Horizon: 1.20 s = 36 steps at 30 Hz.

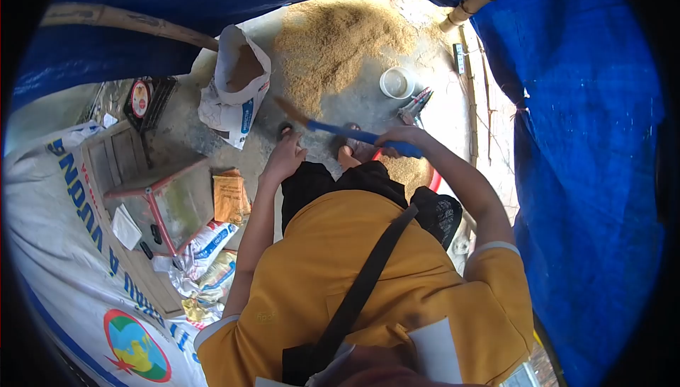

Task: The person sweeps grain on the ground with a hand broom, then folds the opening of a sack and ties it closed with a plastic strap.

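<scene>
My right hand (404,136) is wrapped around the blue handle of a long tool (343,131). The tool's narrow brown end points left, towards a white sack (234,97) that stands with its mouth open. I cannot make out exactly what kind of tool it is. Over my left knee, my left hand (285,158) hangs empty with its fingers loosely apart. Beside my right leg sits a red basin (436,178) holding yellowish-brown grain or husk (405,172), partly hidden by my arm and leg. A large heap of similar loose material (333,40) spreads over the concrete floor ahead.
A white bucket (397,83) stands right of the heap. At left are a dial scale (140,98), a glass-sided box (173,199), an orange-brown packet (230,197) and several plastic bags (209,249). Blue tarpaulin (588,139) and bamboo poles (134,21) enclose the space.
</scene>
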Each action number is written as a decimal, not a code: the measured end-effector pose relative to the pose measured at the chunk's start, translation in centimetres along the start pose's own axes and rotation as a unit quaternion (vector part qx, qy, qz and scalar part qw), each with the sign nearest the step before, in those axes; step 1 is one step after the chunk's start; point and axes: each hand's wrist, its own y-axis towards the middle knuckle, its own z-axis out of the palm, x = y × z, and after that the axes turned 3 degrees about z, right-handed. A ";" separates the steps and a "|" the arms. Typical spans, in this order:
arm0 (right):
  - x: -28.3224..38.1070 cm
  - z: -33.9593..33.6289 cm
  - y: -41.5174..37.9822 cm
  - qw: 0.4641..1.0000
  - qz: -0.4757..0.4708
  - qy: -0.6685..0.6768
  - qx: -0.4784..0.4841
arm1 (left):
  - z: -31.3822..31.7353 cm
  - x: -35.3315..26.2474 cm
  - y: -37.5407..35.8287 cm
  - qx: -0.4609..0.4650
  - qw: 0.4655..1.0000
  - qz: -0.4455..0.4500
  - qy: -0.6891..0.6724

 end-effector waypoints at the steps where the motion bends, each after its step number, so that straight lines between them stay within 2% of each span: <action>1: 1.0 1.1 0.0 0.998 -0.005 0.056 0.012 | 0.0 -0.5 -0.5 0.013 0.999 -0.036 -0.031; 4: 2.4 -1.2 5.9 0.999 0.016 -0.018 0.045 | 1.4 0.2 -1.8 -0.025 0.999 -0.036 0.001; 5: 1.8 -4.3 9.0 0.999 0.019 -0.021 0.046 | 1.4 -0.3 -2.1 -0.028 0.999 -0.039 -0.002; 7: 0.4 -11.0 13.7 0.978 -0.146 0.114 0.094 | 0.6 -1.4 -2.9 -0.006 0.995 -0.096 -0.024; 9: 4.1 -9.7 6.2 0.941 0.042 0.297 0.157 | 1.3 -0.8 -3.3 -0.021 0.996 -0.084 -0.013; 10: 4.8 -10.0 4.8 0.942 0.040 0.295 0.155 | 1.8 -0.5 -3.3 -0.031 0.997 -0.070 0.001; 12: 5.5 -10.4 3.0 0.976 -0.054 0.200 0.074 | 2.5 -0.1 -3.1 -0.037 0.998 -0.056 0.002; 15: 5.2 -8.8 1.7 0.970 -0.098 0.192 0.115 | 2.7 -0.2 -2.7 -0.034 0.999 -0.035 0.005; 16: 4.2 -7.5 1.9 0.978 -0.203 -0.007 -0.042 | 2.6 -0.5 -2.5 -0.030 0.999 -0.030 0.006; 17: 4.1 -3.4 -1.5 0.972 -0.144 -0.079 -0.170 | 2.6 -0.7 -2.3 -0.030 0.999 -0.028 0.007; 20: 0.9 -0.4 -1.5 0.970 -0.142 -0.079 -0.182 | 2.0 -1.0 -1.9 -0.021 1.000 -0.014 0.013; 23: -1.0 -0.5 -1.2 0.984 -0.102 -0.017 -0.144 | 1.6 -1.0 -1.8 -0.005 1.000 -0.014 0.011; 25: -1.1 -0.2 -1.1 0.993 -0.053 0.067 -0.085 | 1.2 -0.7 -2.0 0.013 1.000 -0.011 0.009; 26: -0.9 -0.4 -1.4 0.993 -0.054 0.066 -0.085 | 1.1 -0.5 -2.2 0.011 1.000 -0.011 0.010; 28: 0.9 0.7 -4.1 0.987 -0.118 0.085 -0.062 | 1.0 0.0 -2.6 0.003 0.999 0.003 0.033; 29: 0.3 -4.1 0.8 0.988 -0.061 0.143 0.001 | 1.0 0.3 -2.8 0.003 0.999 0.000 0.033; 32: 1.5 -5.7 1.2 0.977 -0.053 0.204 0.020 | 1.0 1.3 -3.6 -0.013 0.998 0.003 0.055; 34: 2.3 -5.2 -0.2 0.985 -0.088 0.061 -0.133 | 1.2 1.6 -4.2 -0.025 0.999 0.005 0.033; 35: 2.4 -5.9 0.3 0.985 -0.087 0.061 -0.135 | 1.3 1.7 -4.4 -0.026 0.999 0.006 0.031; 36: 2.4 -6.1 0.9 0.978 -0.080 0.011 -0.192 | 1.4 1.7 -4.6 -0.009 1.000 -0.012 0.027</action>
